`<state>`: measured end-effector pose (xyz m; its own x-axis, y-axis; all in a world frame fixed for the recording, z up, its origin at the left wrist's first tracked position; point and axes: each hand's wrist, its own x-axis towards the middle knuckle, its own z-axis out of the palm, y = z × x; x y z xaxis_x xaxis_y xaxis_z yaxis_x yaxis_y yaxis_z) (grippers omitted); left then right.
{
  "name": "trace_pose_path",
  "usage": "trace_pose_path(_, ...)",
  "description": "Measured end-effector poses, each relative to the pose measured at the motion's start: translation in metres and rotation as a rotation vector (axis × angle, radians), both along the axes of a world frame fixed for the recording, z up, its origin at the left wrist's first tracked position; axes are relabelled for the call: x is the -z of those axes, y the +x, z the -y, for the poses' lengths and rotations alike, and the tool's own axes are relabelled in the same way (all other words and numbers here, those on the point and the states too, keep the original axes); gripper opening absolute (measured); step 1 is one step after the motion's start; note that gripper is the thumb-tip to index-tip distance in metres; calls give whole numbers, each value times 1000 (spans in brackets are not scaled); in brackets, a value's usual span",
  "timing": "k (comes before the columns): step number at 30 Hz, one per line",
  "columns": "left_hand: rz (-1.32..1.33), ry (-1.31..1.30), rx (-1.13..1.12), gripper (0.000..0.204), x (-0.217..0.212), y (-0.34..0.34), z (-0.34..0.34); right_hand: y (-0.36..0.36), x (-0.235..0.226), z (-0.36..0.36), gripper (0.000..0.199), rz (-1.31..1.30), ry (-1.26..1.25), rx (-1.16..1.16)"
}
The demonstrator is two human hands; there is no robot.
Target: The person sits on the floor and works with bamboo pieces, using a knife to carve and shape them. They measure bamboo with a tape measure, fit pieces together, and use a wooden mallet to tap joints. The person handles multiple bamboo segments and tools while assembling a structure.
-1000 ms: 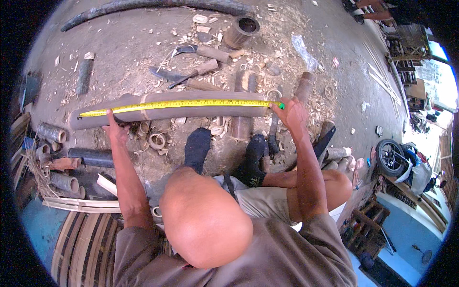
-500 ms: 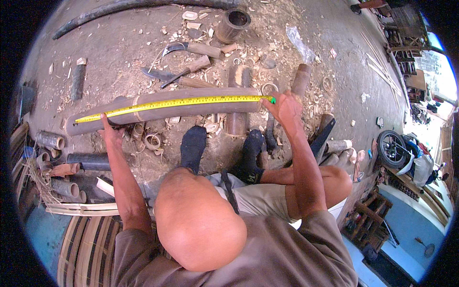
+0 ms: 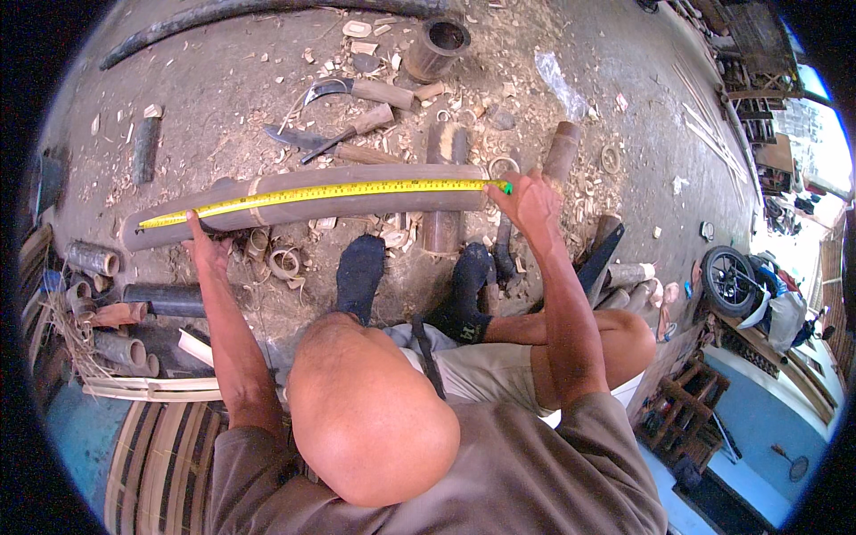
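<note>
A thick brown bamboo pole (image 3: 357, 205) lies crosswise in front of me, over a shorter upright-lying bamboo piece (image 3: 443, 234). Along its top runs the yellow blade of a tape measure (image 3: 339, 191), stretched nearly from end to end. My left hand (image 3: 210, 253) grips the pole near its left end, thumb pressing on the blade, other fingers mostly hidden beneath. At the right end my right hand (image 3: 533, 203) is closed on the tape measure, whose green part shows by the fingers; the rest of its case is hidden.
Beyond the pole lie a curved blade with a wooden handle (image 3: 383, 93), a knife (image 3: 361, 123) and a hollow bamboo cup (image 3: 437, 49) among scattered shavings. Bamboo tubes (image 3: 94, 259) are heaped at the left. My socked feet (image 3: 360, 272) rest close to the pole. A motorbike wheel (image 3: 728, 280) stands far right.
</note>
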<state>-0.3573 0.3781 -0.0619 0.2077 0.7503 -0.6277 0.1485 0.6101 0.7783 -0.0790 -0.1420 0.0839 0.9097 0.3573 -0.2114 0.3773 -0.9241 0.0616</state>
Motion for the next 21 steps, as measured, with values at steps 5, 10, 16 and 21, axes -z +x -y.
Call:
trace_pose_path(5, -22, 5, 15, 109, -2, 0, -2, -2, -2, -3, 45, 19, 27, -27)
trace_pose_path(10, 35, -16, 3, 110, -4, 7, 5, -2, 0, 3, 45, 15, 38, -26)
trace_pose_path(16, 27, -35, 9, 109, 24, -11, -12, 5, -8, -12, 48, -84, 11, 11)
trace_pose_path(21, -62, 14, -55, 122, 1, 7, 8, 2, -13, -13, 66, -167, -38, 64)
